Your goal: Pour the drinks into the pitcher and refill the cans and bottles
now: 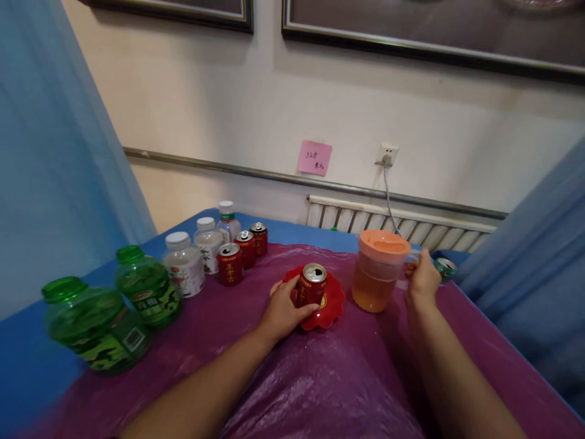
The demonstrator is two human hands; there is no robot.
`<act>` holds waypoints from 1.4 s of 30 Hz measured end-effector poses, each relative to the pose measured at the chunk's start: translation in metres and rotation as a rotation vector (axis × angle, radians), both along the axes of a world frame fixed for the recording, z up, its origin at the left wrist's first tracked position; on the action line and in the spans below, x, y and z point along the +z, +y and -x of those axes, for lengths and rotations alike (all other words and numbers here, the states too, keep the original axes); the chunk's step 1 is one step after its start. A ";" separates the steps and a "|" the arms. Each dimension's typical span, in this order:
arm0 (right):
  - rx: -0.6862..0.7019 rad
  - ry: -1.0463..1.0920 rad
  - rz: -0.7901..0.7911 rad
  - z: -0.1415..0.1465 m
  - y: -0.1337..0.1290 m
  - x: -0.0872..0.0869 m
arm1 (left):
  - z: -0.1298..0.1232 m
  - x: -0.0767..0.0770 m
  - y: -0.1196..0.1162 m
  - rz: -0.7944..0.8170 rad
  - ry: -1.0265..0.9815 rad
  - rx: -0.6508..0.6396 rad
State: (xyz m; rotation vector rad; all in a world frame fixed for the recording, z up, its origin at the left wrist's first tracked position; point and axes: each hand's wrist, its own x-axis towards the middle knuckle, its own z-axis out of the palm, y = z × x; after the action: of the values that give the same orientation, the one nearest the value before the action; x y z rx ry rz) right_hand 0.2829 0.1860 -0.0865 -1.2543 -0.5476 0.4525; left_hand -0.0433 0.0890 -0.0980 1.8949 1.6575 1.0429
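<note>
1. Well left of the red scalloped dish, two green bottles are standing; nearer it, white-capped bottles and three spare cans are lining up on the purple sheet.
2. At the dish's left edge, the left hand is reaching in, its fingers curling around and gripping a red can.
3. Over the dish itself, that can is standing with its long axis upright and its open top facing up.
4. Just right of the dish, apart from it, an orange-lidded jug of amber liquid is standing close to upright; whether its base is touching the sheet, I cannot tell.
5. On the jug's side away from the dish, the right hand, the nearer one, is closing its fingers around the handle.
6. Farthest right of the dish, a green can is showing its silver top.
</note>
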 end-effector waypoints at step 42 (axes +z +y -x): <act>0.632 -0.778 -0.123 0.141 -0.109 -0.050 | 0.001 -0.004 0.003 -0.069 0.109 -0.093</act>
State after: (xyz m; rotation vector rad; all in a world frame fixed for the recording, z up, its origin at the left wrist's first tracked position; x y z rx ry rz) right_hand 0.1415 0.0769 -0.1368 -1.0946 -1.6330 0.4281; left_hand -0.0441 0.0923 -0.1024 2.0865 1.5934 0.9870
